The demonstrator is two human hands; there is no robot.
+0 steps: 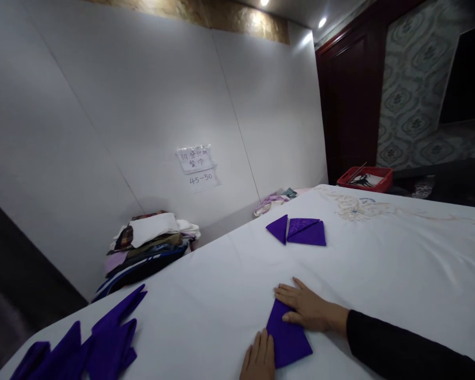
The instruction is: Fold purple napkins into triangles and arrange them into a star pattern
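Observation:
A folded purple cloth napkin (288, 340) lies flat on the white tablecloth (206, 316) in front of me. My right hand (306, 307) rests on its upper part with the palm down and the fingers stretched out toward the far left corner. At the left edge of the napkin my left hand (258, 359) lies flat, fingers extended and side by side, and its wrist is cut off by the frame's bottom. Farther back on the table is a folded purple piece (306, 232) with a diagonal flap, and a small purple triangle (278, 229) sits right beside it.
Several folded purple napkins (111, 338) stand in pointed shapes at the near left. Beyond the table edge rises a pile of clothes (150, 243) by the white wall, which bears a handwritten paper sign (198, 161). A red basket (383, 179) is at the far right.

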